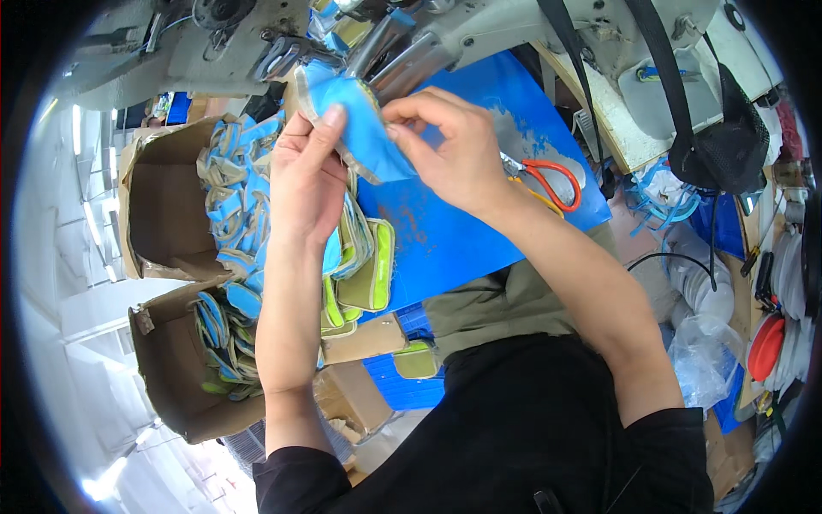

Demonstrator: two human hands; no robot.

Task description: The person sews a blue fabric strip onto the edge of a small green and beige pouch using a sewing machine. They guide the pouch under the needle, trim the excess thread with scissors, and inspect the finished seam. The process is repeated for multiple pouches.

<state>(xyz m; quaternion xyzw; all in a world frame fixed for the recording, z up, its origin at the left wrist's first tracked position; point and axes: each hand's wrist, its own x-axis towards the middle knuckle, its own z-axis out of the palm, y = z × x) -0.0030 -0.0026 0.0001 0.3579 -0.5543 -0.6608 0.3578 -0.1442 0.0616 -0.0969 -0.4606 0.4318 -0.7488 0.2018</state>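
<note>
A light blue fabric piece with beige edging (pixel 355 128) is held up below the metal parts of a sewing machine (pixel 385 47). My left hand (pixel 310 171) grips its left side, thumb pressed on the blue face. My right hand (pixel 449 150) pinches its right edge with thumb and index finger. Orange-handled scissors (pixel 552 176) lie behind my right hand on the blue work surface (pixel 445 240). A pile of lime green pieces with beige edging (pixel 368 283) lies beside my left forearm.
Two cardboard boxes (pixel 141 206) with blue and green pieces (pixel 231 206) stand at the left. A machine table (pixel 642 111) with hanging black straps is at the upper right. Plastic bags (pixel 702 360) and a stack of discs sit at the right; more cardboard lies below.
</note>
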